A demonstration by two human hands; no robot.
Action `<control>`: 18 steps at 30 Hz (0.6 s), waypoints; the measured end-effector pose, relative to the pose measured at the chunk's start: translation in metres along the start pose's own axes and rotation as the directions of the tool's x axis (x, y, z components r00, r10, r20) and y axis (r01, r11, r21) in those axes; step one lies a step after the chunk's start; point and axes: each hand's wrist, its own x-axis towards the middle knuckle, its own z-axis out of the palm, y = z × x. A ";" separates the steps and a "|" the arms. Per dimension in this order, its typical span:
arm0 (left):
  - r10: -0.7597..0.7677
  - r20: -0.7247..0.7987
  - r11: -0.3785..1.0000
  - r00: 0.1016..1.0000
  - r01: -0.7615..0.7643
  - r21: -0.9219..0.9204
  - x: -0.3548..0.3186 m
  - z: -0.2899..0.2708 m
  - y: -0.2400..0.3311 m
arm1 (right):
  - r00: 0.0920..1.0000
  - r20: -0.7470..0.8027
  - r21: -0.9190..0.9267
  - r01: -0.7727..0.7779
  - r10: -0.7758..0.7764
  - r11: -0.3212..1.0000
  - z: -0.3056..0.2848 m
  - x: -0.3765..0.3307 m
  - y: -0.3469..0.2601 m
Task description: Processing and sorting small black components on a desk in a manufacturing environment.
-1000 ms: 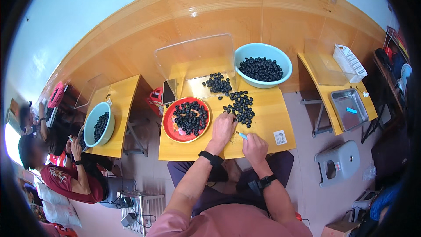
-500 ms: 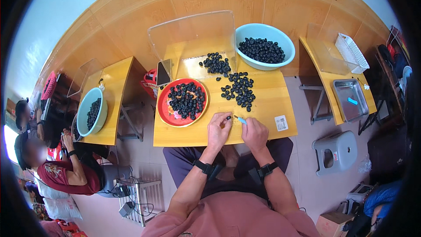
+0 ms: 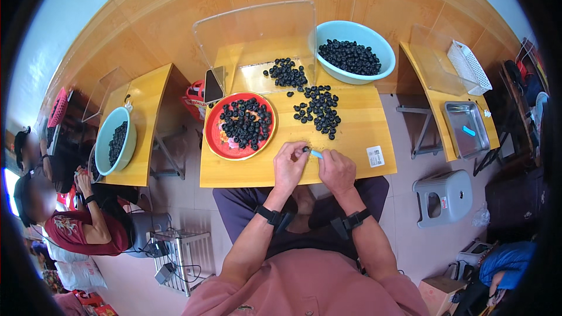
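One dark round piece point(image 3: 305, 149) pinched in my left hand point(image 3: 288, 165), blue tool point(image 3: 317, 154) gripped in my right hand point(image 3: 338, 169) — by the tabletop's point(image 3: 362, 122) near edge.

I've got the main worktop point(image 3: 366, 123) in the centre. Plate point(image 3: 213, 140) on its left half, heaped pieces point(image 3: 247, 123) on it. Loose pieces point(image 3: 319, 110) right of plate; another cluster point(image 3: 285, 73) farther back, by the panel point(image 3: 254, 32) at back left. Basin point(image 3: 357, 79) at back right, more pieces inside. Phone point(image 3: 214, 85) behind plate, left edge. Label point(image 3: 375, 156) front right. My left hand point(image 3: 288, 164) and right hand point(image 3: 338, 171) at front, tool point(image 3: 317, 154) between. Far left: second worktop point(image 3: 143, 134), tub point(image 3: 132, 140) on it. Far right: third worktop point(image 3: 436, 111), tray point(image 3: 462, 118) on it, basket point(image 3: 470, 69) behind tray.
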 end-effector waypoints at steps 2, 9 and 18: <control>0.003 -0.004 1.000 1.000 -0.003 -0.003 0.000 0.001 0.000 | 1.000 0.011 -0.006 0.008 -0.008 1.000 -0.001 0.001 -0.001; -0.004 0.006 1.000 1.000 0.004 -0.001 -0.002 0.002 -0.001 | 1.000 0.030 -0.017 0.001 0.000 1.000 0.000 0.001 0.001; -0.097 0.004 0.973 0.995 0.096 -0.212 -0.005 0.005 -0.010 | 0.996 0.077 -0.026 -0.049 0.051 0.998 0.004 0.003 0.002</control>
